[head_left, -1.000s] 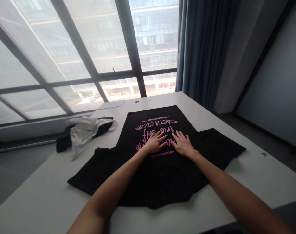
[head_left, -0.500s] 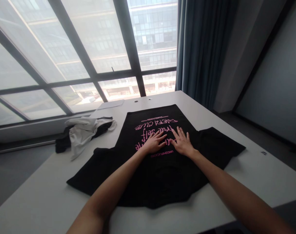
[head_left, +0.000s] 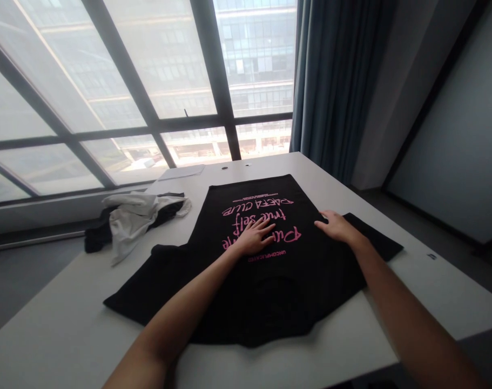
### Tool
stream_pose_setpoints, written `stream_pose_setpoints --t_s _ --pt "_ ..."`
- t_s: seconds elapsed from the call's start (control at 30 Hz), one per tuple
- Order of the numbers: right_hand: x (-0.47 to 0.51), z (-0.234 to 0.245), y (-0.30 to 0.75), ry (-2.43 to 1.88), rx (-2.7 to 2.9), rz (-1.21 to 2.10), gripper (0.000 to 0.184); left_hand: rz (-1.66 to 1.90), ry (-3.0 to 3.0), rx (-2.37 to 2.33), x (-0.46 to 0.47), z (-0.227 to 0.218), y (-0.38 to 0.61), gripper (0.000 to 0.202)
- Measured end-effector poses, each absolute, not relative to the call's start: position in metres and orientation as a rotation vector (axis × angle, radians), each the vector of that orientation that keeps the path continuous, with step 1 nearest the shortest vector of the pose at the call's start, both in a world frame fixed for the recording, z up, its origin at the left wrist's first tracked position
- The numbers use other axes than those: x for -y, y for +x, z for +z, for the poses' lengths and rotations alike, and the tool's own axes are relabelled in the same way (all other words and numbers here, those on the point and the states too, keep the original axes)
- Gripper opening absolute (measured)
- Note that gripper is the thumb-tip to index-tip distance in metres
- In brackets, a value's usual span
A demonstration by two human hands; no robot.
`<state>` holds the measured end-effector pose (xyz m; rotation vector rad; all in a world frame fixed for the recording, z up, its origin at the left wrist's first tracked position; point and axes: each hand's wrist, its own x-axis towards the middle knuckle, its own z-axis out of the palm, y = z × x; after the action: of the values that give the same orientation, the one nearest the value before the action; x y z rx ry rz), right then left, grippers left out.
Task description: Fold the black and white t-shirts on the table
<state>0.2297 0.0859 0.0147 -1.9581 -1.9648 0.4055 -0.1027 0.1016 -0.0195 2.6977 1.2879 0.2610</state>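
Note:
A black T-shirt [head_left: 265,297] with pink lettering lies spread face up, sleeves out to both sides and its hem toward the window. My left hand [head_left: 257,237] rests flat on the printed chest, fingers spread, covering some of the letters. At the shirt's right side edge, just above the right sleeve [head_left: 377,236], is my right hand [head_left: 338,226]. Its thumb lies on the cloth and its fingers bend at the edge, closed on the fabric; the fingertips are partly hidden.
The shirt lies on a white table [head_left: 294,359]. At the left edge sits a crumpled heap of grey-white and black clothing [head_left: 134,219]. Near the far edge are a flat pale sheet [head_left: 183,172] and a small dark disc [head_left: 224,168]. A blue curtain [head_left: 327,92] hangs beside the window.
My right hand has slid right from the lettering to the shirt's side edge, and its spread fingers have drawn together. My left hand stays flat on the print.

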Motion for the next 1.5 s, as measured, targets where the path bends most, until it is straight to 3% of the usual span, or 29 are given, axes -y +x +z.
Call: stream_pose_setpoints --t_s 0.27,0.5,0.7,1.03,1.23,1.37,1.5 --pt "-0.108 -0.016 0.323 -2.321 1.554 0.242 0.056 0.252 2.681 -1.288 -0.101 -0.016 -0.102 0.059" --pt "-0.113 -0.031 0.364 -2.258 1.764 0.075 0.057 0.255 2.675 -1.289 -0.101 -0.015 -0.102 0.060" --pt "-0.110 -0.022 0.387 -2.384 1.663 0.267 0.041 0.264 2.675 -1.290 -0.102 -0.018 -0.103 0.059" --pt "-0.089 -0.005 0.390 -2.315 1.576 0.602 0.031 0.176 2.682 -1.298 -0.105 -0.001 -0.092 0.059" --pt "-0.083 -0.003 0.401 -2.178 1.524 0.854 0.022 0.303 2.783 -1.019 -0.085 0.023 -0.012 0.047" --pt "-0.081 0.001 0.408 -2.123 1.548 0.881 0.023 0.433 2.774 -0.891 -0.065 0.008 0.052 0.043" --pt "-0.079 0.004 0.407 -2.039 1.575 0.940 0.024 0.473 2.761 -0.796 -0.054 -0.014 0.080 0.052"
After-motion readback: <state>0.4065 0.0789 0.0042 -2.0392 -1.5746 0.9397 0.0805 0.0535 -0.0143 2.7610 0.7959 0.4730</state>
